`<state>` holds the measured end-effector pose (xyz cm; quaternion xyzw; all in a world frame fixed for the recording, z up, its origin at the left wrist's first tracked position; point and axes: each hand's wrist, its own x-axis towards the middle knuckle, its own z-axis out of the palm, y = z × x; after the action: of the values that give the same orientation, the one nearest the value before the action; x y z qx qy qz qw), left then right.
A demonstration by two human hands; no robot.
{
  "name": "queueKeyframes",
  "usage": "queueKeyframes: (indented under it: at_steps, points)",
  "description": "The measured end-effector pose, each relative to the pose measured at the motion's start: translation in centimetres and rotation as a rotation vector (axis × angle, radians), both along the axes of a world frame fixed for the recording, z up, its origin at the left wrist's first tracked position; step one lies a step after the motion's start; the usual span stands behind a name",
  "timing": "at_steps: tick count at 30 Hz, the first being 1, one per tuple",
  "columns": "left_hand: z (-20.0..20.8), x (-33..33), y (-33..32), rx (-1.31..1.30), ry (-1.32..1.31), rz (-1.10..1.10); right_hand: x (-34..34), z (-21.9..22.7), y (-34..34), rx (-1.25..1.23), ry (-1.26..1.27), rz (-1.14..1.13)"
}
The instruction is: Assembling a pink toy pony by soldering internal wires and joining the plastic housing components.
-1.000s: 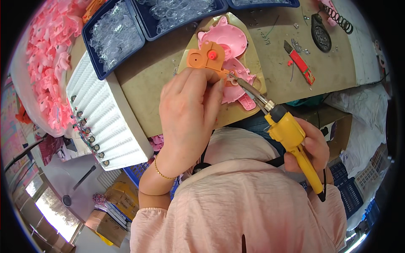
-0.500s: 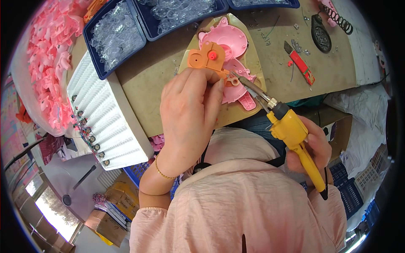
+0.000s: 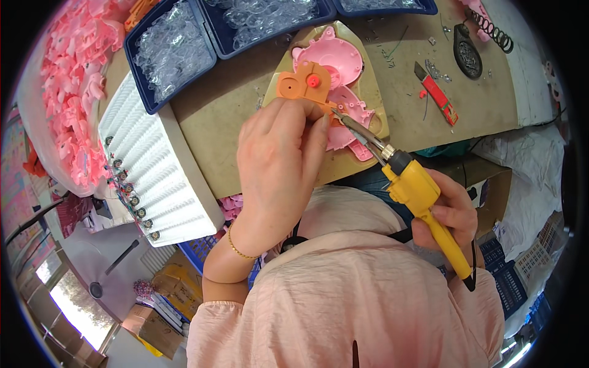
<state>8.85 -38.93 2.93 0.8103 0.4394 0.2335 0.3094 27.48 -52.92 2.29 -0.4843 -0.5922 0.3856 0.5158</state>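
Observation:
My right hand [image 3: 457, 214] is wrapped round the grip of a yellow soldering gun [image 3: 414, 187]. Its metal tip reaches up and left to the lower edge of an orange plastic part [image 3: 291, 86] with a red knob. At that same edge my left hand [image 3: 273, 147] is closed, thumb and fingers pinched together; what they pinch is hidden behind the fingers. Beneath the orange part lie a round pink plastic shell [image 3: 346, 58] and a second pink shell piece [image 3: 351, 107]. These rest on a tan, tapering board [image 3: 378, 119] on the table.
Blue trays [image 3: 215, 55] of clear plastic pieces line the table's far side. A white ribbed tray [image 3: 159, 178] carries small wired round parts at the left, near a heap of pink pieces [image 3: 73, 86]. A red utility knife [image 3: 438, 98] and a black oval object [image 3: 467, 52] lie right.
The soldering gun has shifted slightly left, and its tip now sits closer to my left fingertips. My left hand stays pinched at the orange part, nearly in the same spot.

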Motion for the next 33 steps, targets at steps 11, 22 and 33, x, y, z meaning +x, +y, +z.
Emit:
queueKeyframes:
  at_steps: [11, 22, 33]
  points:
    - [0.3, 1.1, 0.2, 0.004, 0.009, 0.013, 2.0, -1.0, -1.0, 0.117, 0.008, -0.016]
    - [0.9, -1.2, -0.7, -0.01, 0.071, 0.061, 9.9, 3.8, -2.8, 0.137, -0.006, -0.942]
    - [1.3, -4.9, -0.7, 0.213, -0.099, 0.116, 16.4, -1.7, 3.3, 0.092, -0.207, -0.957]
